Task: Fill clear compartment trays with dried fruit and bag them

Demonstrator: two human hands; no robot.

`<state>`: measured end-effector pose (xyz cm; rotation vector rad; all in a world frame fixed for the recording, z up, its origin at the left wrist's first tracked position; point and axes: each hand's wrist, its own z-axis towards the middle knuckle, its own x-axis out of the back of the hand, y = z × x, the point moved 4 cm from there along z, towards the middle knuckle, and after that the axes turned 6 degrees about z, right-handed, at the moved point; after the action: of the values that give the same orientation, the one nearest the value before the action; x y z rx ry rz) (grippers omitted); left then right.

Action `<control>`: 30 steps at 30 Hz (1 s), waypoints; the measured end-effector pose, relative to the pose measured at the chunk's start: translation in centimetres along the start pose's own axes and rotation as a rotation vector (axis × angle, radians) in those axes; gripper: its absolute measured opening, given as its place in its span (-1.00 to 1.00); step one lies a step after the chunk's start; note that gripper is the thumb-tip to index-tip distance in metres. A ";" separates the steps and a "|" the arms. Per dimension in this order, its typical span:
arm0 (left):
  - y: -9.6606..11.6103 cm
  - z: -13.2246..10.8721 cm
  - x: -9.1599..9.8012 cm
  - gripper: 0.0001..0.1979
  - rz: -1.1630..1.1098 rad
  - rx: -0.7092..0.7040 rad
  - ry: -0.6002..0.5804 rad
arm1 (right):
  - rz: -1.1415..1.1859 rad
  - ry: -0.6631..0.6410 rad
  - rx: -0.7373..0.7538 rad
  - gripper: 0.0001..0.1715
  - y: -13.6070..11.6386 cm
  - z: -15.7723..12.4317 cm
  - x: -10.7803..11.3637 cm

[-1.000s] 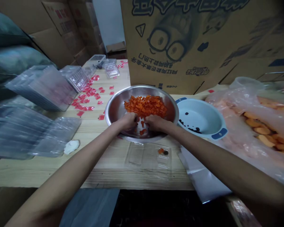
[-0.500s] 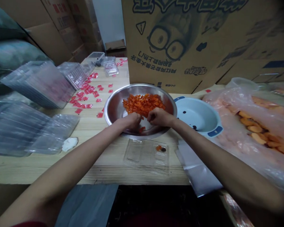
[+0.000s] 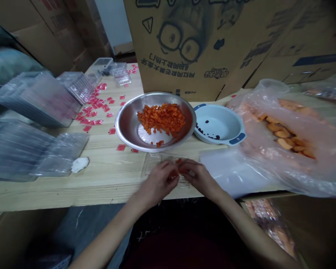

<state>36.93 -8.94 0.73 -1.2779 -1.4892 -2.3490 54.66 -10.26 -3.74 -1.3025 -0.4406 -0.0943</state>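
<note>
My left hand [image 3: 162, 178] and my right hand [image 3: 196, 175] meet above a clear plastic tray [image 3: 148, 160] at the table's front. Fingers of both are pinched. A small orange piece [image 3: 179, 160] shows at the right fingertips, and an orange tint shows between the left fingers, blurred. The hands cover most of the tray. Just behind it stands a steel bowl [image 3: 123, 130] holding a heap of small orange chunks [image 3: 162, 117]. To its right, a light blue basin [image 3: 224, 119] contains several dark bits [image 3: 207, 121].
Stacks of clear plastic boxes [image 3: 44, 97] stand at left, with red sachets [image 3: 92, 108] scattered beside them. A crumpled white thing [image 3: 80, 164] lies nearby. Clear plastic sheets [image 3: 226, 168] and a bag of orange slices [image 3: 285, 136] occupy the right. A large carton [image 3: 184, 71] blocks the back.
Both hands have left the steel bowl and come back toward me, over the clear tray. The view has shifted, so the table's contents appear farther left.
</note>
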 end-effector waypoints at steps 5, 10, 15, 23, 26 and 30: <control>-1.5 -0.4 -5.7 -0.89 0.180 -0.087 -0.036 | -0.016 0.111 0.001 -0.83 -0.8 -1.3 2.4; -0.2 -1.7 -5.0 -0.87 0.230 -0.186 0.045 | -0.169 0.107 0.069 -0.73 -1.0 -3.3 1.5; -4.8 -3.6 3.7 -0.84 0.308 0.087 0.415 | -0.300 0.087 0.150 -0.55 0.4 -4.1 -0.7; -17.0 -3.2 11.1 -0.78 0.597 0.434 0.400 | -0.336 0.011 0.192 -0.40 2.2 -3.7 -2.9; -17.5 -2.9 10.0 -0.76 0.587 0.422 0.327 | -0.350 -0.020 0.144 -0.41 1.7 -3.7 -2.9; -16.3 -4.5 9.9 -0.71 0.568 0.443 0.322 | -0.409 -0.028 0.145 -0.48 1.2 -4.4 -2.6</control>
<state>20.20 -0.51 -4.96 -0.9806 -1.2367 -1.6508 53.78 -14.59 -6.61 -1.0581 -0.7203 -0.3797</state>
